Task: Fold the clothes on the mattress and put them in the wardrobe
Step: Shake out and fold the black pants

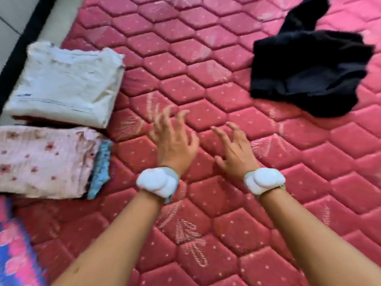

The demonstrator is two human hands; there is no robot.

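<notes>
A pale tiled floor [12, 15] shows at the top-left corner, beyond the mattress edge. A black strip [24, 38] runs diagonally across it, alongside that edge. At the bottom-left corner lies a blurred blue fabric with pink flowers [14, 254]. White padded bands [157, 183] wrap both wrists.

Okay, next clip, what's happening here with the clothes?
A person is folding laundry on a red quilted mattress. Both the left hand and the right hand are empty, fingers spread above bare mattress. A folded white garment and a folded pink patterned pile lie at the left edge. A crumpled black garment, not yet folded, lies at the upper right, apart from both hands.
</notes>
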